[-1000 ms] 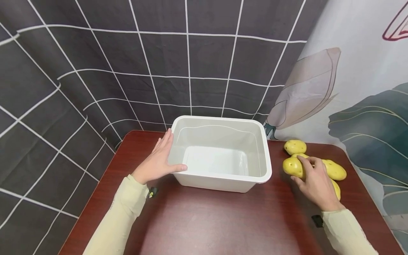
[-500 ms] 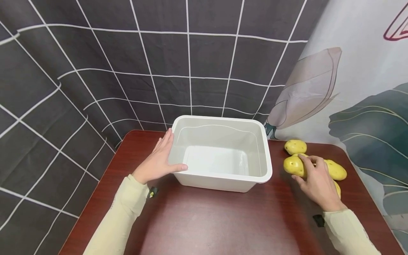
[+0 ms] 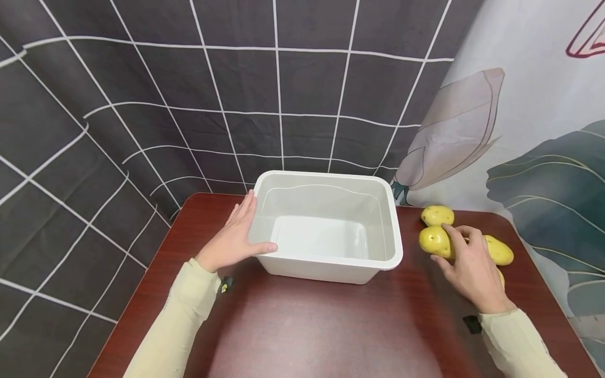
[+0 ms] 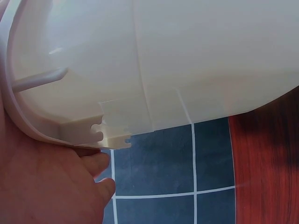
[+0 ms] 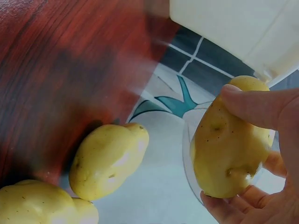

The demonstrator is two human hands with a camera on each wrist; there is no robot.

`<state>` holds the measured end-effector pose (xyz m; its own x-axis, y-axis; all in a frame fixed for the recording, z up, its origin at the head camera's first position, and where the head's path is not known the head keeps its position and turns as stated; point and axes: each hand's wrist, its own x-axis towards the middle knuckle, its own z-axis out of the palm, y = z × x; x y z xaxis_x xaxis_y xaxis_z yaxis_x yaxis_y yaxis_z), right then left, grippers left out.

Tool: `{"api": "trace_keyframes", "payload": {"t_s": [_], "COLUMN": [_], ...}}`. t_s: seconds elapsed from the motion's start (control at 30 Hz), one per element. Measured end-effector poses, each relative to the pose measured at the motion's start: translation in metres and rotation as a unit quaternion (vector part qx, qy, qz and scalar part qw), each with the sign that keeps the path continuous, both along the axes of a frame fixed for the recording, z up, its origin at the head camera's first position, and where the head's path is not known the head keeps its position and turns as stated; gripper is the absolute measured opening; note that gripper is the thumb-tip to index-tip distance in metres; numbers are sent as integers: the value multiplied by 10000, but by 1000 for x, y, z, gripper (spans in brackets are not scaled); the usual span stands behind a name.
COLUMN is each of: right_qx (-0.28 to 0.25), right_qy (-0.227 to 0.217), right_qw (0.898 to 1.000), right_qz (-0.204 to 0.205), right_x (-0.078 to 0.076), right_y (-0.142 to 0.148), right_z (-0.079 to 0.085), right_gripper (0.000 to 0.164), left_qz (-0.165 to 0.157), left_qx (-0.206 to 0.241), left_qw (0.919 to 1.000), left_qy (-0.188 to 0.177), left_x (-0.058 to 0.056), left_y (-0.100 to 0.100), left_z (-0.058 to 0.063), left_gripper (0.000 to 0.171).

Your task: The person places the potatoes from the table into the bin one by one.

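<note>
My left hand (image 3: 231, 236) rests against the left end of a white plastic bin (image 3: 316, 268). Its fingers lie straight along the left rim and the thumb lies over the front rim. In the left wrist view the hand (image 4: 46, 182) touches the outside of the bin's rim. On the right side of the table, my right hand (image 3: 475, 273) grips a yellow potato (image 3: 434, 242). The right wrist view shows thumb and fingers around this potato (image 5: 224, 149), raised above the others. More potatoes lie close by: one behind (image 3: 437, 216) and one to the right (image 3: 499, 251), plus one mostly hidden by the hand.
The bin stands toward the back of a reddish-brown table (image 3: 312, 325). A dark curtain with white grid lines (image 3: 307, 89) hangs behind and to the left. A pale patterned curtain (image 3: 534, 105) borders the right side.
My right hand has raised the gripped potato slightly, and it now covers the potato that showed behind it. My left hand and the bin stay in place.
</note>
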<state>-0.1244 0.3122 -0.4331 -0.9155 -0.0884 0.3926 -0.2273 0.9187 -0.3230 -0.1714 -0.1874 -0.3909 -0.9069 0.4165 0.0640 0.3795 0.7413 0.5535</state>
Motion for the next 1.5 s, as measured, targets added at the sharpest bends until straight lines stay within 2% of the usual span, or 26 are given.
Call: {"api": "trace_keyframes", "payload": {"t_s": [1.5], "right_qx": [-127], "right_qy": [546], "right_qw": [9983], "right_qz": [152], "right_x": [5], "right_y": [-26], "right_z": [34], "right_gripper": [80], "left_qz": [-16], "left_qx": [17], "left_qw": [10000], "left_qy": [6], "left_x": [-2], "left_y": [-2], "left_z": [-4], "left_gripper": [120]}}
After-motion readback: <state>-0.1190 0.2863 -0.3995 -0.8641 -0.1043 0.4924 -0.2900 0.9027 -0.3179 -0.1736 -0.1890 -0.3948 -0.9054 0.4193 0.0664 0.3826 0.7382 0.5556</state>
